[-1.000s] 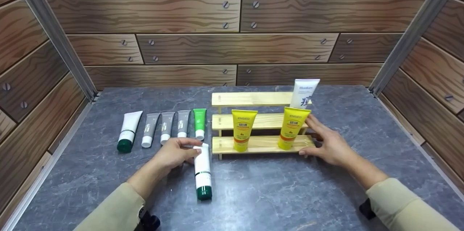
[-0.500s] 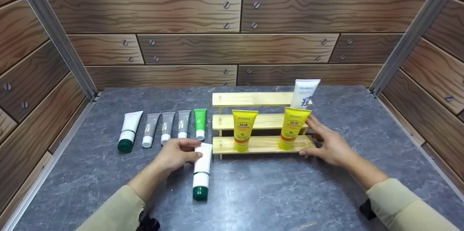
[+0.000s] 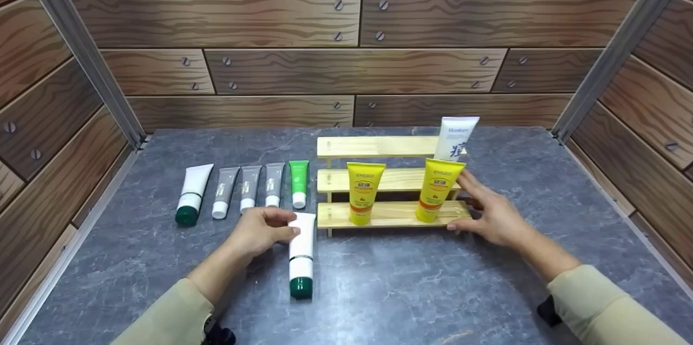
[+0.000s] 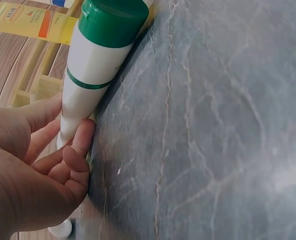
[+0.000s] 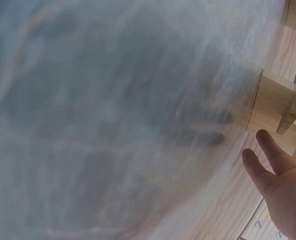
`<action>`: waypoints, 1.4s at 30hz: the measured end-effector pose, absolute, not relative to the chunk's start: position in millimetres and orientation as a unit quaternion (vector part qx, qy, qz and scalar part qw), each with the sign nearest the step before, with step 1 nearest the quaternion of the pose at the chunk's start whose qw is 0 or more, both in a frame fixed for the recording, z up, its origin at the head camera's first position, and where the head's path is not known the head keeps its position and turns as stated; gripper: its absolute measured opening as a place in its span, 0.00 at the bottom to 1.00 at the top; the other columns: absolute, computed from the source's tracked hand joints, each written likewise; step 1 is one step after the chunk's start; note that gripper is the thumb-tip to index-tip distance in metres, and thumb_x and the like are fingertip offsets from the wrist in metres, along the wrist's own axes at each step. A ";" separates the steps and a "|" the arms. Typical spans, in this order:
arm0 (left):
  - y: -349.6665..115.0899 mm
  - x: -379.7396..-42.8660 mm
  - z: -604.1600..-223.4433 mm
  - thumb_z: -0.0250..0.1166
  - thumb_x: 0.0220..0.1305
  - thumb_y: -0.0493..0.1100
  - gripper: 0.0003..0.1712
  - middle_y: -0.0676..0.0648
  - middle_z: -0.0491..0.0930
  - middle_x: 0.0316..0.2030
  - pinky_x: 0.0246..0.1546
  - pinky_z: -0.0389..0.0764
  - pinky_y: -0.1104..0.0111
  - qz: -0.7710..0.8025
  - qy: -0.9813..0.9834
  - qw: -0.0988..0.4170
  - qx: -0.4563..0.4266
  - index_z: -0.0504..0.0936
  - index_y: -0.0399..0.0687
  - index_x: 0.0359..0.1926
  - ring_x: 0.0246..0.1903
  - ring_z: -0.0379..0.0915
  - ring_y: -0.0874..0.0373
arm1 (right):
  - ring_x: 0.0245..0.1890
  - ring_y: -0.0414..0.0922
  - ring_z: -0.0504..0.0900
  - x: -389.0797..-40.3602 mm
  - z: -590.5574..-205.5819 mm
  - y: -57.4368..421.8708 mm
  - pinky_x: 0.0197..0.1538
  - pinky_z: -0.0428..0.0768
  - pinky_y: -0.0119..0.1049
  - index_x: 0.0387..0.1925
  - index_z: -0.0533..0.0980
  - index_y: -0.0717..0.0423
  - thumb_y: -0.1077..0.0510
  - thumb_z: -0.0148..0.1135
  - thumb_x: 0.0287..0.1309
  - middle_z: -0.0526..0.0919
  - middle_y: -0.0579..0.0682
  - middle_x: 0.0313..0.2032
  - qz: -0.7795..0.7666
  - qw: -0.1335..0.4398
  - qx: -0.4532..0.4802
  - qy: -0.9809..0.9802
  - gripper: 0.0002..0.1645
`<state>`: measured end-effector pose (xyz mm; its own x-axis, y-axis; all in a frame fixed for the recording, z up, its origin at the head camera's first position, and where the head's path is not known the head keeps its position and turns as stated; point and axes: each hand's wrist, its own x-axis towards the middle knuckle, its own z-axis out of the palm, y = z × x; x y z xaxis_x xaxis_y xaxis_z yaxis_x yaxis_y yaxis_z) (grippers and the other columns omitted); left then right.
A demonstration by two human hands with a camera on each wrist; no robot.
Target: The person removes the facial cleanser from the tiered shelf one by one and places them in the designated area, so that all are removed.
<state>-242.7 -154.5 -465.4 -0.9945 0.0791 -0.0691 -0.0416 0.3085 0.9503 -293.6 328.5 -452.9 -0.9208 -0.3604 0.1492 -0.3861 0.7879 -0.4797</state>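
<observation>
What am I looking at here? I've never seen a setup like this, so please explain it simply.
There is no machine: these are a person's two bare hands. The wide picture comes from a camera worn on the head; the two tilted close views come from cameras on the wrists.

On the gray marbled table stands a three-tier wooden rack. Two yellow tubes stand on its lowest step; behind the right one rises a white tube with blue lettering, its base hidden. Left of the rack lie one green tube, three gray tubes and a white green-capped tube.

The left hand pinches another such white tube by its flat end. The right hand touches the rack's right end; its grip is partly hidden.
</observation>
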 end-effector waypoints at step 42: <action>-164.3 -236.1 -461.5 0.79 0.56 0.32 0.20 0.39 0.89 0.43 0.43 0.88 0.62 0.586 0.808 0.060 -0.009 0.88 0.31 0.50 0.40 0.85 0.53 | 0.78 0.71 0.54 -292.8 -451.1 328.6 0.73 0.52 0.75 0.85 0.51 0.48 0.33 0.80 0.50 0.46 0.56 0.84 0.256 0.016 0.189 -0.948 0.71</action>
